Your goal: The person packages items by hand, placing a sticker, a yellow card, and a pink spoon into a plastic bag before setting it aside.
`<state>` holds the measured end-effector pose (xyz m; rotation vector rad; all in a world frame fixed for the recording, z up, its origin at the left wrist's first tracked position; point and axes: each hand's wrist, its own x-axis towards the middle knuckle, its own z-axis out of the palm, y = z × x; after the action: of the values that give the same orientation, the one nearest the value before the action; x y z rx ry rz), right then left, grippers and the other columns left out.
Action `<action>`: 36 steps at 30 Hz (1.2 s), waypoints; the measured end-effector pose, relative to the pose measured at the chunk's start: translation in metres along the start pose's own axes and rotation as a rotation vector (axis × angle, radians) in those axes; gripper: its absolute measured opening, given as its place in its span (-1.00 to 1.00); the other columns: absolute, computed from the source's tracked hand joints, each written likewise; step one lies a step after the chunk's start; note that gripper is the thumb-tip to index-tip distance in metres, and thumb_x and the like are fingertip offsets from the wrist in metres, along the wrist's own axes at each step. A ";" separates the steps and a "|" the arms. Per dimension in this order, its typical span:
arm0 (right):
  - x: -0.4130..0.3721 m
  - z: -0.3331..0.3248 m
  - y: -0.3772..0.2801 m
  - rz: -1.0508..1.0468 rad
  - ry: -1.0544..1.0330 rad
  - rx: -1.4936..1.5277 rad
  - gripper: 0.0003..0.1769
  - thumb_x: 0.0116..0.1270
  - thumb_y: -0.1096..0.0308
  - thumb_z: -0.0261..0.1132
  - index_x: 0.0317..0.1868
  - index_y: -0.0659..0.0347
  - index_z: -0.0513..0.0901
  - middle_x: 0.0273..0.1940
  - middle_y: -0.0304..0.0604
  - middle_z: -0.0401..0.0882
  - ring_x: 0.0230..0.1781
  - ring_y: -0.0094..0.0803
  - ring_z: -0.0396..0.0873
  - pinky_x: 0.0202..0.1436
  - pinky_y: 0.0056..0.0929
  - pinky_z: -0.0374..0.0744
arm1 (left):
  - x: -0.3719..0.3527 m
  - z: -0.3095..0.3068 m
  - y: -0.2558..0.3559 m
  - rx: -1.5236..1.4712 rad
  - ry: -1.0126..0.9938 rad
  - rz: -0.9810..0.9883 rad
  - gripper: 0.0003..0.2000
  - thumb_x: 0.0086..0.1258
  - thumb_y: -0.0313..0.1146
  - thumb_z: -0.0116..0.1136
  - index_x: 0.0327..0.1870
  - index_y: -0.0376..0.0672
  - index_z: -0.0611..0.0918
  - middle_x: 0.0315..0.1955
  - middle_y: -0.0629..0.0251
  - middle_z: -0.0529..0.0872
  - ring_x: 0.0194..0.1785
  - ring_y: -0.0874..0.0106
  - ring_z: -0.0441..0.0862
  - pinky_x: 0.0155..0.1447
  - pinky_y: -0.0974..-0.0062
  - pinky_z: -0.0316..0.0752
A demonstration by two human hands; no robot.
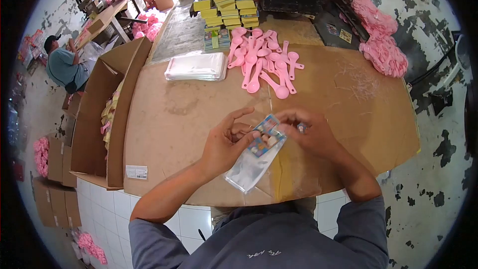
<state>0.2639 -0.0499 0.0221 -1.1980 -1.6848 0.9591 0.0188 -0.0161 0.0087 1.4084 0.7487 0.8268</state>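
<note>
My left hand [224, 142] is closed on a clear plastic bag [246, 172] and a small colourful printed card [258, 148], its thumb lying across the card. The card overlaps the upper part of the bag, whose lower end points toward my body. At the card's upper right edge, my right hand [313, 134] has its fingers curled and pinched against it. A small printed patch shows in the right palm, too little to make out. Beyond my hands lie a pile of pink plastic measuring spoons [259, 60] and a stack of clear plastic bags [195, 67].
Stacks of printed cards [226, 7] stand at the table's far end. An open cardboard box [94, 124] adjoins the left edge. Pink bundles [381, 45] hang at the right. A person [67, 65] sits at the far left. Cardboard [164, 139] covers the table.
</note>
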 end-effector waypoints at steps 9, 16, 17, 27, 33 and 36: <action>0.047 -0.031 0.022 -0.015 0.142 -0.403 -0.72 0.37 0.23 0.37 -0.05 0.24 0.76 -0.05 -0.02 0.65 -0.05 -0.11 0.64 0.08 -0.17 0.58 | 0.003 -0.006 -0.008 -0.037 0.036 0.006 -0.53 0.52 -0.58 0.21 0.42 -0.31 0.41 -0.13 0.16 0.79 -0.13 0.58 0.73 -0.04 0.63 0.64; 0.092 -0.049 0.075 -0.270 0.310 -0.803 -0.78 0.34 0.32 0.38 -0.11 0.28 0.74 -0.09 0.06 0.59 -0.07 0.01 0.61 0.02 -0.11 0.57 | 0.004 -0.011 -0.015 -0.118 -0.048 0.015 -0.58 0.54 -0.53 0.22 0.37 -0.33 0.46 -0.09 0.17 0.79 -0.10 0.56 0.75 -0.06 0.62 0.64; 0.094 -0.051 0.078 -0.265 0.319 -0.774 -0.79 0.34 0.32 0.38 -0.11 0.27 0.73 -0.08 0.03 0.61 -0.09 -0.04 0.62 0.00 -0.13 0.59 | 0.004 -0.013 -0.014 -0.128 -0.048 0.009 -0.59 0.54 -0.52 0.23 0.36 -0.33 0.47 -0.09 0.17 0.79 -0.10 0.56 0.75 -0.06 0.62 0.65; 0.037 -0.048 -0.016 -0.134 -0.139 -0.192 -0.82 0.35 0.49 0.34 -0.07 0.24 0.78 -0.24 -0.22 0.69 -0.27 -0.45 0.57 -0.18 -0.42 0.53 | 0.005 -0.014 -0.008 -0.182 -0.005 0.022 -0.61 0.54 -0.52 0.23 0.34 -0.33 0.51 -0.08 0.18 0.79 -0.07 0.53 0.76 -0.02 0.58 0.67; 0.028 -0.042 -0.025 -0.163 -0.164 -0.183 -0.78 0.31 0.52 0.31 -0.07 0.23 0.79 -0.24 -0.22 0.66 -0.26 -0.44 0.56 -0.17 -0.41 0.52 | 0.005 -0.011 -0.008 -0.173 -0.036 0.007 -0.67 0.53 -0.53 0.25 0.26 -0.36 0.59 0.01 0.14 0.78 -0.03 0.52 0.75 0.03 0.56 0.69; 0.028 -0.037 -0.024 -0.268 -0.221 -0.287 -0.79 0.30 0.50 0.31 -0.08 0.23 0.79 -0.24 -0.18 0.66 -0.27 -0.38 0.60 -0.18 -0.38 0.56 | 0.003 -0.012 -0.009 -0.077 -0.036 -0.044 -0.70 0.52 -0.51 0.26 0.22 -0.38 0.63 0.04 0.15 0.78 0.00 0.52 0.74 0.04 0.56 0.69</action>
<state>0.2850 -0.0245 0.0633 -1.0366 -2.1540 0.7201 0.0108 -0.0076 -0.0006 1.3302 0.7113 0.7863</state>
